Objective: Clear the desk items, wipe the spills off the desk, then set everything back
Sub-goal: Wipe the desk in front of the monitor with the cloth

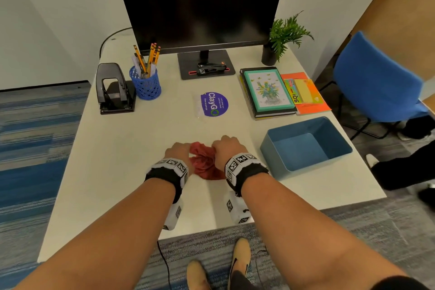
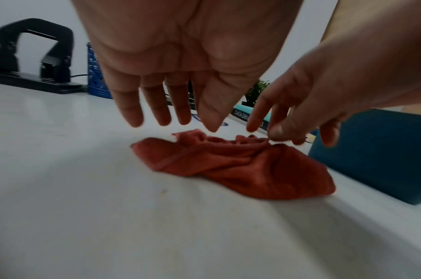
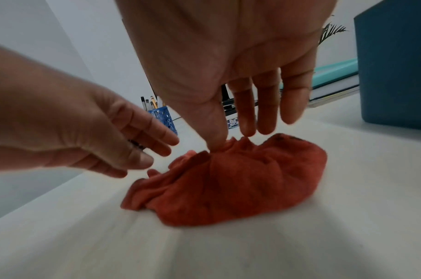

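A crumpled red cloth (image 1: pixel 204 163) (image 2: pixel 240 166) (image 3: pixel 240 181) lies on the white desk (image 1: pixel 122 160), near its front edge. My right hand (image 1: pixel 226 147) (image 3: pixel 230 139) is at the cloth's far right edge, pinching a raised fold between thumb and fingertips. The left hand (image 1: pixel 177 149) (image 2: pixel 176 124) hovers just above the cloth's left end with straight, spread fingers and holds nothing. Further back sit a black hole punch (image 1: pixel 114 88), a blue pencil cup (image 1: pixel 146 82), a stapler (image 1: pixel 210 69) and a stack of books (image 1: pixel 268 92).
An empty blue bin (image 1: pixel 306 146) stands right of the cloth. A monitor (image 1: pixel 200 2) and a potted plant (image 1: pixel 282 37) are at the back, an orange folder (image 1: pixel 308 99) lies beside the books, and a purple sticker (image 1: pixel 214 104) marks mid-desk. A blue chair (image 1: pixel 376 82) and someone's legs are at the right.
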A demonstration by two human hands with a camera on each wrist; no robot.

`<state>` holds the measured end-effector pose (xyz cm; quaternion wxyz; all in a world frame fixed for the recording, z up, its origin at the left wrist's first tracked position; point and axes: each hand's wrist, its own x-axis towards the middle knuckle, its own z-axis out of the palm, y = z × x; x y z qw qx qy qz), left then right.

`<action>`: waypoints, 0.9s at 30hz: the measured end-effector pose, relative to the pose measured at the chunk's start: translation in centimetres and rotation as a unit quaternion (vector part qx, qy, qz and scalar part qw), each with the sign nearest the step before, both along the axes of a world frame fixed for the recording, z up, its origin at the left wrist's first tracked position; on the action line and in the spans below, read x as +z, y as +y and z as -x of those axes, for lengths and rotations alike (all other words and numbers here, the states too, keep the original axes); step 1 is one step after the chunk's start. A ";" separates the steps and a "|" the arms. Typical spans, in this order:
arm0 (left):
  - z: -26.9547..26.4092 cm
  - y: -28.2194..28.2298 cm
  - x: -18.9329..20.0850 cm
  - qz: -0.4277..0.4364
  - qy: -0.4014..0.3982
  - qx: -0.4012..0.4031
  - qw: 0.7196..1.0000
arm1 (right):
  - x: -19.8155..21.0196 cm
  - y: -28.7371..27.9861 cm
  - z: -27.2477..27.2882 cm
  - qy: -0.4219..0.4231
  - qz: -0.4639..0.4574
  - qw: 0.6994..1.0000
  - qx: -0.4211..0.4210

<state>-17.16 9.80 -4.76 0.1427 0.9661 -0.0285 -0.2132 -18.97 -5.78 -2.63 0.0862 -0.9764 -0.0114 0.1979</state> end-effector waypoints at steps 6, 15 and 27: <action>-0.4 -1.9 0.5 0.028 0.014 -0.064 0.997 | -1.4 -0.1 1.1 0.037 -0.027 0.997 -0.065; -0.1 -1.5 -0.3 0.015 0.021 -0.080 0.996 | -1.8 -0.5 0.6 0.041 -0.063 0.994 -0.081; -1.2 -2.3 1.0 -0.017 0.073 -0.120 0.990 | -0.4 -1.3 -0.2 0.072 -0.056 0.993 -0.070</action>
